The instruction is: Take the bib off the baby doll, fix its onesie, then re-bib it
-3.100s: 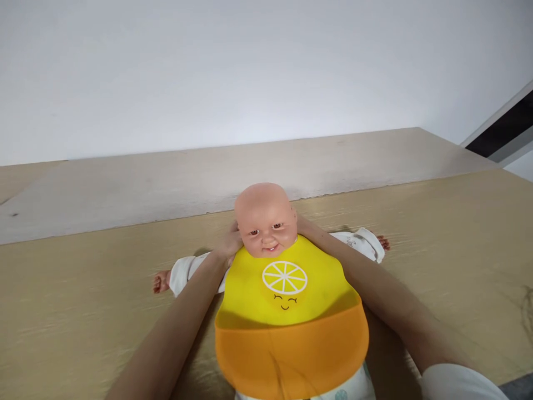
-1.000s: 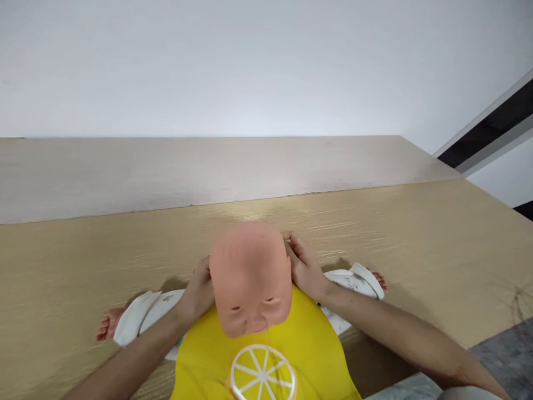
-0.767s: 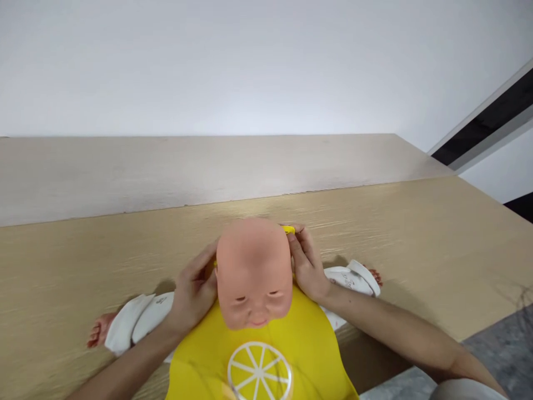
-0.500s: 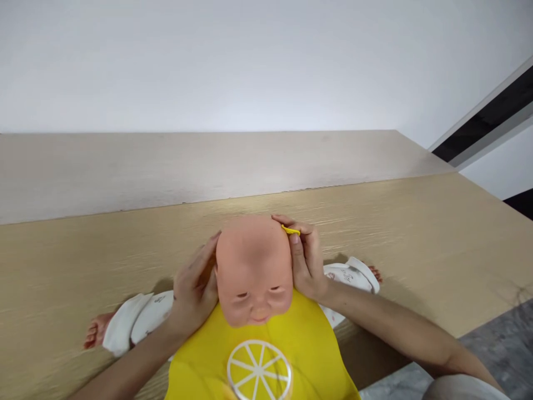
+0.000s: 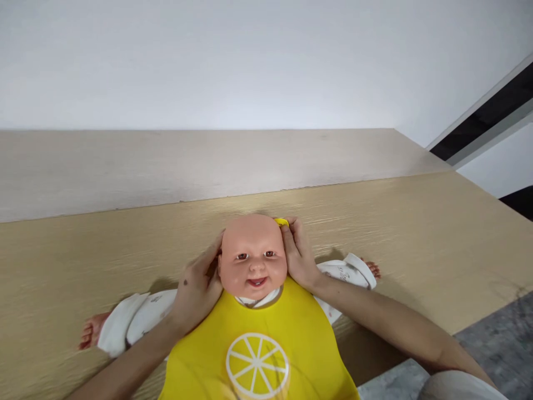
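A baby doll (image 5: 254,250) lies on its back with its face up and eyes open. Spread over its chest is a yellow bib (image 5: 200,361) printed with a white citrus-slice pattern. My right hand (image 5: 300,255), at the side of the doll's head, pinches the end of a yellow bib strap (image 5: 281,221) between thumb and fingers. On the other side, my left hand (image 5: 197,291) is curled against the head and neck. Its fingertips go behind the head, so whatever they hold is hidden.
The doll rests on a light wooden table (image 5: 416,239). Its white-sleeved arms (image 5: 152,314) stretch out to both sides beneath my forearms. A pale raised strip (image 5: 208,166) runs along the back, before a white wall (image 5: 233,61). Grey floor (image 5: 495,344) shows at the lower right.
The doll's head has tipped back, so its face points up and its closed eyes now show open. My right hand has shifted slightly left with the strap, closer behind the head.
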